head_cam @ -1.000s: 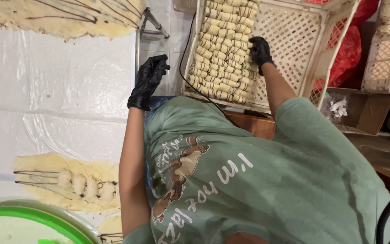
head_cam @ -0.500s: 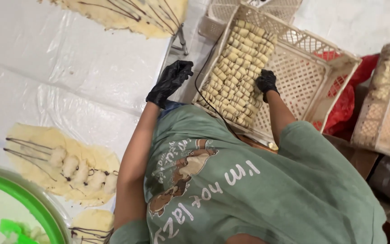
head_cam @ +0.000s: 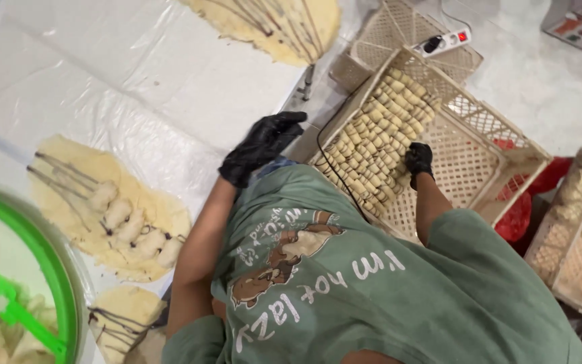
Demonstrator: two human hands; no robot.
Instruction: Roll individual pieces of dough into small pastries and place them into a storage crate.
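**Inspector:** State of the hands, please

**Assistant:** Both wear black gloves. The left hand (head_cam: 262,147) lies flat, fingers loose and spread, on the near edge of the plastic-covered table (head_cam: 136,87); it grips nothing. I judge that it rests there as a prop while the body leans right. The right hand (head_cam: 418,160) is down inside the cream lattice crate (head_cam: 469,152), fingertips on the rows of rolled pastries (head_cam: 372,138).

**Inspector:** Is the right hand closed on a roll?

**Assistant:** I cannot tell. The fingers curl downward and the glove hides what is under them; it may only be touching the row's end.

**Inspector:** Where does the crate sit, and how is it filled?

**Assistant:** Right of the table, tilted in the view, with a black cable (head_cam: 335,158) along its left side. The rolls lie packed side by side in rows across the left half; the right half shows bare lattice. Tight rows probably stop them unrolling.

**Inspector:** What is on the table?

**Assistant:** Left of the left hand, a flat dough sheet (head_cam: 69,168) carries a line of pale filling pieces (head_cam: 133,229) under dark chocolate-like streaks. A smaller sheet (head_cam: 124,317) lies nearer, another (head_cam: 284,30) at the far edge. A green-rimmed bowl (head_cam: 60,283) with a green scoop (head_cam: 15,313) sits at near left.

**Inspector:** Anything else?

**Assistant:** A second filled crate (head_cam: 577,236) at far right, a red bag (head_cam: 516,217) between the crates, a white power strip (head_cam: 446,42) beyond
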